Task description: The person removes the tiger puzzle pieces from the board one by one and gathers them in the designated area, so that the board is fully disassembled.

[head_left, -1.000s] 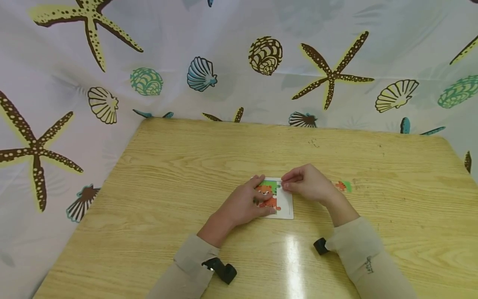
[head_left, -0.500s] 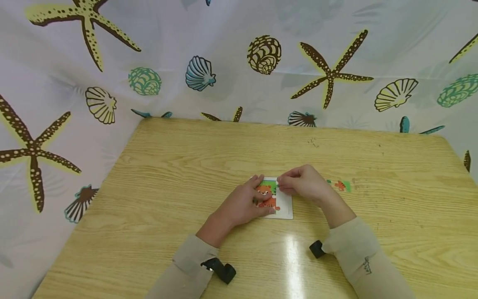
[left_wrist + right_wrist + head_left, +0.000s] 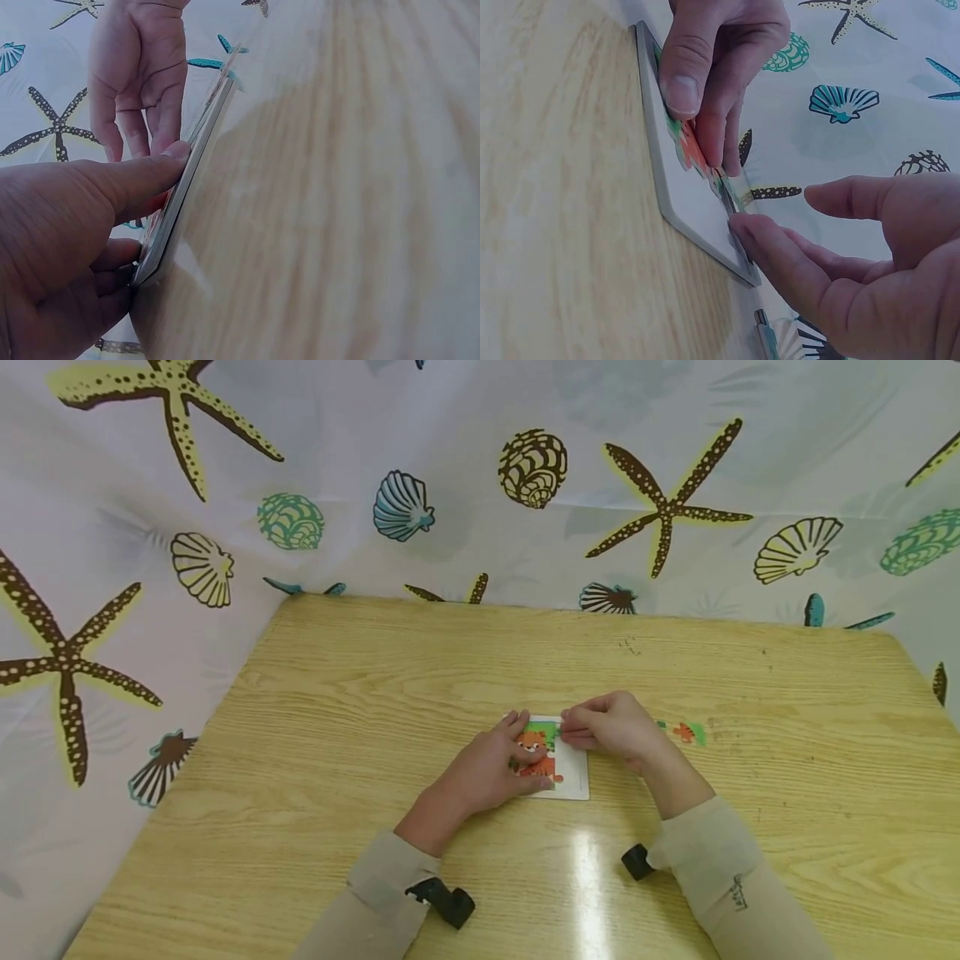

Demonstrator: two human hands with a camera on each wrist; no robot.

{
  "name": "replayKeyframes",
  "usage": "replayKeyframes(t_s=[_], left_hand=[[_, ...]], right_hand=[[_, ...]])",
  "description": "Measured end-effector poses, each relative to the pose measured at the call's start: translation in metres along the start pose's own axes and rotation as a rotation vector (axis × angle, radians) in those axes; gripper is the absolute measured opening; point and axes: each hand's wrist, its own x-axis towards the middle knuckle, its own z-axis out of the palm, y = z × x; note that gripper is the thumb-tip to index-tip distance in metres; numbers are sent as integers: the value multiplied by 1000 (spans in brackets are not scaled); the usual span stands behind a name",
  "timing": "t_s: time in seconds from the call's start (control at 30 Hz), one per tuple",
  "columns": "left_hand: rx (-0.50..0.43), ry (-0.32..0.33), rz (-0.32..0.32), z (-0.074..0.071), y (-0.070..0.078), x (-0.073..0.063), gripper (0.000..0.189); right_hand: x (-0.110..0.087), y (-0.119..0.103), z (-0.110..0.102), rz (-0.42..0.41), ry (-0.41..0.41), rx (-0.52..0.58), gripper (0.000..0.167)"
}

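A small white puzzle board (image 3: 573, 777) lies on the table, its left part filled with tiger and green-leaf pieces (image 3: 536, 764). My left hand (image 3: 487, 768) grips it across that part: the thumb presses on the near side, and fingers reach over the far and left edges. My right hand (image 3: 611, 727) is at the board's far right part. In the right wrist view, one fingertip (image 3: 742, 225) touches down near the far edge, with another finger held apart above it. Whether a piece lies under that fingertip is hidden. The white strip on the right is bare.
Loose puzzle pieces (image 3: 687, 732), orange and green, lie right of the board, partly beside the right forearm. The table (image 3: 375, 693) is wood-grained. A curtain (image 3: 465, 443) printed with starfish and shells hangs behind it and at the sides.
My right hand has shifted slightly left along the board's far edge, then stayed nearly still. More of the loose pieces shows beside it. The left hand and the board hold their place.
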Motion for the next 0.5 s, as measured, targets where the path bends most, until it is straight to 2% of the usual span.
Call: replayKeyframes(t_s=[0.5], left_hand=[[8,-29,-13,-4,2,-1,50]], right_hand=[[0,1,4,-19,-25,-115,31]])
